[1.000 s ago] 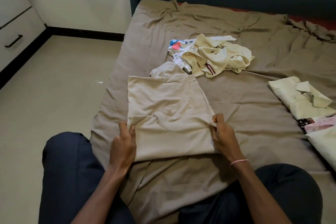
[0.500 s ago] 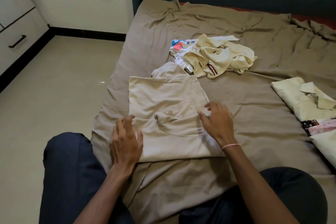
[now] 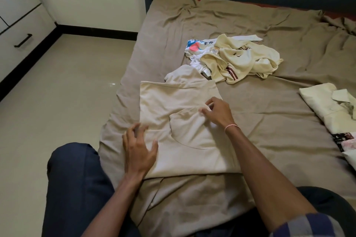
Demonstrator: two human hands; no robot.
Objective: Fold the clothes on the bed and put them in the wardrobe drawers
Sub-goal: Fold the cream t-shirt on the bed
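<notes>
Bed bears one shirt, one heap.

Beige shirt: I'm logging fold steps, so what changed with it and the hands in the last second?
Both hands let go of the side edges of the beige shirt. The right hand moved forward onto its middle, fingertips at a fold; the left hand is spread at its left edge. Shirt, crumpled pile and folded stack stayed put.
</notes>
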